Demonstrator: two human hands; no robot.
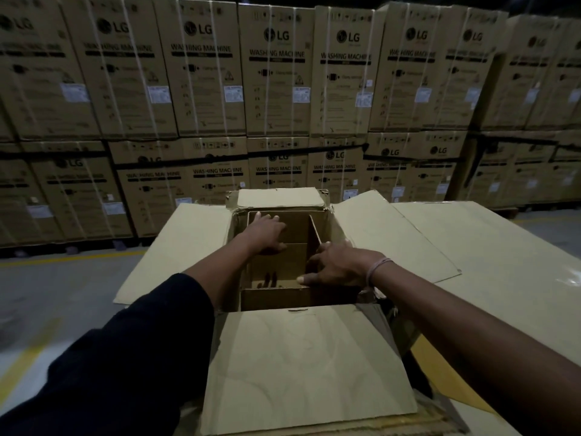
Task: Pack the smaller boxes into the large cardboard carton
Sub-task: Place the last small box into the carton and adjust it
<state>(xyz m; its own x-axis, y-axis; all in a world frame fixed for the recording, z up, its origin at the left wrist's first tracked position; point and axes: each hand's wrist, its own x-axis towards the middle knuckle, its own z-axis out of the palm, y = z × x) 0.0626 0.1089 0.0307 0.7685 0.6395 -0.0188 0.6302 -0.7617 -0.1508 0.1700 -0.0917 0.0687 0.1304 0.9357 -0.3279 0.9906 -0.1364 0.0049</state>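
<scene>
The large cardboard carton (301,357) stands open in front of me, its four flaps folded outward. Inside lie brown smaller boxes (276,272), packed side by side, one with dark bottle symbols printed on it. A narrow box or divider (315,234) stands upright on the right of them. My left hand (267,232) reaches into the carton and lies flat with spread fingers on the far box. My right hand (338,265) rests on the near box's right edge, fingers spread over it, thumb along its top. A pale band circles my right wrist.
A wall of stacked LG washing machine cartons (276,89) fills the background, two rows high. Flat cardboard sheets (471,247) spread out to the right of the carton. Grey floor with yellow lines (63,256) lies to the left.
</scene>
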